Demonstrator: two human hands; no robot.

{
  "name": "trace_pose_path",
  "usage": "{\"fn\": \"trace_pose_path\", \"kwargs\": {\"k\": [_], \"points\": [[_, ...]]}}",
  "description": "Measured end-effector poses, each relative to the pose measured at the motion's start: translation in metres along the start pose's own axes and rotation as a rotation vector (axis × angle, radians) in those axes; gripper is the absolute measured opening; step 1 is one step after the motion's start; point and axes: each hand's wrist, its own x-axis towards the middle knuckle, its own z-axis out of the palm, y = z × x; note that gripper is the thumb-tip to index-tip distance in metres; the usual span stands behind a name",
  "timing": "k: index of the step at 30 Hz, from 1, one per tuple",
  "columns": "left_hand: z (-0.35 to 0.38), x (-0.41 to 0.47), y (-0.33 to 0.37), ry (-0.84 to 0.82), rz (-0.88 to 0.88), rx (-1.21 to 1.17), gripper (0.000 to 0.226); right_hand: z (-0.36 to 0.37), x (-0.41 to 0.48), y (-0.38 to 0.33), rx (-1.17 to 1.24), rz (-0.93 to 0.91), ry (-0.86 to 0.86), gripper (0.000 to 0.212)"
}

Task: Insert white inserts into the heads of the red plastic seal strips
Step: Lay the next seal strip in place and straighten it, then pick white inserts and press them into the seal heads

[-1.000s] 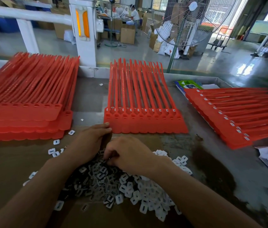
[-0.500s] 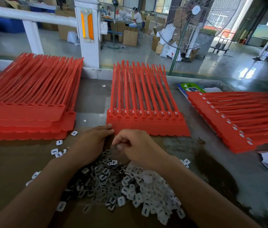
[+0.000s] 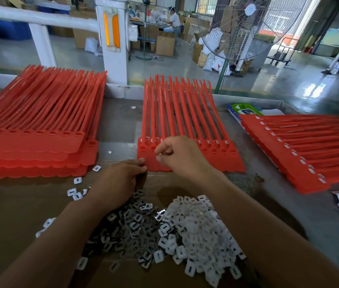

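Reading left to right: left stack of red strips [image 3: 35,129] has open heads, no white showing. Left hand [image 3: 120,179] sits low, fingers curled, tips touching the near-left corner of the middle sheet of red strips [image 3: 185,121]; can't tell if it holds anything. Key geometry: that sheet's strips run straight away from the person, with the heads in a row across the near end, so each slot is reached from above at the near edge. Right hand [image 3: 182,156] hovers over that head row, left of centre, so it's the nearer hand. Its thumb and forefinger are close together and the rest curled; can't tell whether an insert sits between them. Heads either side of it show white; those beneath are hidden. Pile of white inserts [image 3: 195,225] lies between the forearms, mixed with grey metal-looking pieces [image 3: 131,223]. Right stack [image 3: 299,152] lies turned sideways, heads fitted with white. Green packet [image 3: 245,109] behind it: print unreadable, no other legible text.
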Motion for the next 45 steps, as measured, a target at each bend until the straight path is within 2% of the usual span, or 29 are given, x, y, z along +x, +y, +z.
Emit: {"fn": "trace_pose_path", "kwargs": {"k": [5,10,15,20,28,32,38,45], "points": [[-0.002,-0.001,0.002,-0.009,0.007,-0.007,0.037,0.007,0.028,0.005,-0.014,0.039,0.04,0.007],[-0.005,-0.002,0.005,-0.019,-0.002,-0.026,0.038,0.02,0.052,0.01,0.008,0.103,0.071,0.012],[-0.006,-0.002,0.005,-0.02,-0.002,-0.037,0.039,0.034,0.064,0.008,-0.036,0.075,0.056,0.016],[-0.005,-0.002,0.006,-0.022,-0.011,-0.057,0.04,0.043,0.07,0.01,-0.121,0.15,0.019,0.021],[-0.005,-0.002,0.006,-0.022,-0.013,-0.068,0.04,0.045,0.072,0.007,-0.177,0.171,-0.014,0.023],[-0.005,-0.002,0.005,-0.03,-0.018,-0.063,0.039,0.043,0.07,0.007,-0.121,0.172,0.042,0.012],[-0.005,-0.002,0.005,-0.034,-0.022,-0.06,0.04,0.046,0.074,0.005,-0.159,0.218,0.058,0.022],[-0.006,-0.002,0.006,-0.039,-0.009,-0.062,0.04,0.043,0.073,0.013,-0.089,0.161,0.046,0.013]]}}
